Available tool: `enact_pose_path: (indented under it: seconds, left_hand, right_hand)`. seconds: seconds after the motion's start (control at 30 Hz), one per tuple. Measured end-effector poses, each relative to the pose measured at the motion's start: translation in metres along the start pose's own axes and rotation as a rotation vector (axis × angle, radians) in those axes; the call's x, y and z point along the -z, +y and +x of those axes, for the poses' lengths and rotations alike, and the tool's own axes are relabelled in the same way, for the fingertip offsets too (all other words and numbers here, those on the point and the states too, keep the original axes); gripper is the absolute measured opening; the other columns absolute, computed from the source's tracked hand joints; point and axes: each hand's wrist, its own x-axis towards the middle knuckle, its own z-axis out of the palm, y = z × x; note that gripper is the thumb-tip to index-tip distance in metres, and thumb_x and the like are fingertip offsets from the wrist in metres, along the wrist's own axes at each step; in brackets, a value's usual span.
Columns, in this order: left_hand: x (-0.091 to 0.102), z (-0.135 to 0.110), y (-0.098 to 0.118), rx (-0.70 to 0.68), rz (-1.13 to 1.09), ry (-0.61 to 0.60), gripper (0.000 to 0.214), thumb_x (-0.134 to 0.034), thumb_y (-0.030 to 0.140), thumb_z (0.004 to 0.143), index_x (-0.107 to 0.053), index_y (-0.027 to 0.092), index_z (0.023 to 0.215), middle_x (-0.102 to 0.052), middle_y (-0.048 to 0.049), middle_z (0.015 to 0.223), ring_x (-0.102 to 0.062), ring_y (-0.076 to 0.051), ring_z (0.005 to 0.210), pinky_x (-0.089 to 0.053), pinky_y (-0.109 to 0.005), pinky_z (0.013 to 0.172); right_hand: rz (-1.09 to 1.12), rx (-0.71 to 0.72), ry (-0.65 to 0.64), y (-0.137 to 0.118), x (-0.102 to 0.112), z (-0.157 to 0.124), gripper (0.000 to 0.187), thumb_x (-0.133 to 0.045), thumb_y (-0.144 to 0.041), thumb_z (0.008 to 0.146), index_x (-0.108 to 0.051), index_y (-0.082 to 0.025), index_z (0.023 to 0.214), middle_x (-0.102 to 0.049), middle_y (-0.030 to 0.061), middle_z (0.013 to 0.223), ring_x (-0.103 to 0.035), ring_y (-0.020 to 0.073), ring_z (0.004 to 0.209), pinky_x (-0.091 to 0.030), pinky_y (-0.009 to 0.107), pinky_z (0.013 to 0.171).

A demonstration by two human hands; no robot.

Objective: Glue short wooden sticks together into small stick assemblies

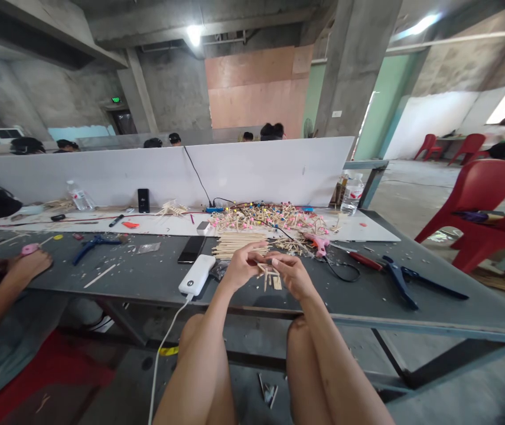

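Near the table's front edge, my left hand point(242, 265) and my right hand point(293, 275) are close together. The fingers of both are closed on a small frame made of wooden sticks point(270, 278), which hangs below the fingertips. Its upper part is hidden by my fingers. Just behind my left hand lies a row of wooden sticks point(228, 244). A heap of short sticks with pink, yellow and blue tips point(263, 218) spreads out beyond it. A pink glue gun point(320, 244) rests behind my right hand.
To the left are a white power bank point(197, 276) with a cable and a dark phone point(191, 249). A blue-handled cutter point(399, 282) and a red-handled tool point(366, 261) lie right. A water bottle point(352, 195) stands by the white partition point(146, 174). A person's hand point(35, 267) works at far left.
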Motion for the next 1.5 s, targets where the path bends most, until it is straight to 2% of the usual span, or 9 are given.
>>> enact_pose_path:
  seconds: [0.1, 0.23, 0.43, 0.53, 0.7, 0.8, 0.93, 1.1, 1.5]
  left_hand:
    - [-0.001, -0.001, 0.003, 0.031, -0.043, -0.010, 0.075, -0.087, 0.020, 0.058, -0.063, 0.011, 0.129, -0.069, 0.0009, 0.071, -0.056, -0.008, 0.054, -0.045, -0.021, 0.056]
    - [-0.002, -0.002, 0.006, 0.075, -0.063, -0.057, 0.071, -0.086, 0.018, 0.059, -0.064, 0.011, 0.126, -0.070, 0.0001, 0.068, -0.055, -0.008, 0.053, -0.042, -0.020, 0.054]
    - [-0.001, -0.004, 0.006, 0.108, -0.072, -0.071, 0.067, -0.085, 0.017, 0.059, -0.065, 0.012, 0.123, -0.072, -0.0022, 0.072, -0.060, -0.011, 0.056, -0.043, -0.021, 0.055]
    - [0.000, -0.003, 0.005, 0.111, -0.064, -0.073, 0.067, -0.085, 0.017, 0.058, -0.065, 0.012, 0.122, -0.073, -0.0026, 0.074, -0.062, -0.012, 0.059, -0.044, -0.021, 0.057]
    - [0.000, -0.001, 0.001, 0.048, -0.024, -0.029, 0.065, -0.086, 0.020, 0.060, -0.066, 0.012, 0.122, -0.071, -0.0011, 0.074, -0.060, -0.010, 0.059, -0.047, -0.022, 0.059]
    - [0.001, -0.001, -0.001, -0.017, 0.038, 0.016, 0.063, -0.084, 0.021, 0.063, -0.065, 0.011, 0.122, -0.069, -0.0009, 0.074, -0.059, -0.010, 0.059, -0.048, -0.022, 0.059]
    - [0.000, -0.001, -0.001, -0.066, 0.093, 0.056, 0.061, -0.082, 0.021, 0.065, -0.064, 0.010, 0.123, -0.069, -0.0017, 0.076, -0.061, -0.011, 0.063, -0.049, -0.022, 0.061]
    - [0.000, 0.000, 0.000, -0.009, 0.031, 0.073, 0.063, -0.083, 0.021, 0.062, -0.066, 0.010, 0.122, -0.068, -0.0006, 0.073, -0.058, -0.010, 0.058, -0.045, -0.021, 0.056]
    - [0.005, 0.002, -0.004, 0.032, -0.017, 0.041, 0.060, -0.076, 0.012, 0.062, -0.068, 0.011, 0.121, -0.070, -0.0006, 0.071, -0.058, -0.010, 0.057, -0.043, -0.021, 0.056]
  right_hand:
    - [0.082, -0.053, -0.001, -0.001, -0.001, -0.001, 0.031, -0.084, -0.053, 0.068, -0.083, -0.024, 0.079, -0.075, 0.0079, 0.096, -0.066, 0.0260, 0.092, -0.053, 0.038, 0.082]
    - [0.134, -0.118, -0.026, 0.000, -0.001, -0.002, 0.027, -0.090, -0.046, 0.062, -0.081, -0.024, 0.075, -0.076, 0.0063, 0.099, -0.067, 0.0229, 0.087, -0.053, 0.036, 0.079]
    - [0.171, -0.163, -0.030, -0.001, -0.002, -0.002, 0.028, -0.093, -0.043, 0.057, -0.081, -0.023, 0.074, -0.074, 0.0032, 0.089, -0.065, 0.0177, 0.076, -0.053, 0.031, 0.073]
    - [0.180, -0.146, -0.041, -0.001, -0.003, -0.003, 0.027, -0.093, -0.041, 0.059, -0.080, -0.022, 0.073, -0.074, 0.0036, 0.093, -0.065, 0.0169, 0.078, -0.052, 0.029, 0.073]
    - [0.184, -0.115, -0.008, 0.001, -0.001, -0.001, 0.030, -0.089, -0.046, 0.065, -0.081, -0.022, 0.080, -0.073, 0.0040, 0.084, -0.064, 0.0181, 0.076, -0.052, 0.032, 0.074]
    - [0.106, -0.035, 0.058, 0.005, 0.002, 0.002, 0.028, -0.090, -0.041, 0.064, -0.081, -0.022, 0.082, -0.073, 0.0033, 0.085, -0.065, 0.0190, 0.079, -0.051, 0.033, 0.078]
    - [-0.023, 0.040, 0.066, 0.010, 0.007, 0.005, 0.024, -0.088, -0.039, 0.066, -0.080, -0.022, 0.080, -0.072, 0.0035, 0.087, -0.064, 0.0193, 0.081, -0.049, 0.033, 0.080]
    - [-0.046, 0.057, 0.095, 0.013, 0.008, 0.006, 0.022, -0.083, -0.044, 0.072, -0.079, -0.022, 0.074, -0.070, 0.0042, 0.082, -0.062, 0.0195, 0.078, -0.049, 0.033, 0.078]
    - [-0.147, 0.113, 0.063, 0.007, 0.006, 0.004, 0.021, -0.085, -0.039, 0.068, -0.077, -0.020, 0.070, -0.069, 0.0048, 0.083, -0.060, 0.0185, 0.080, -0.047, 0.031, 0.074]
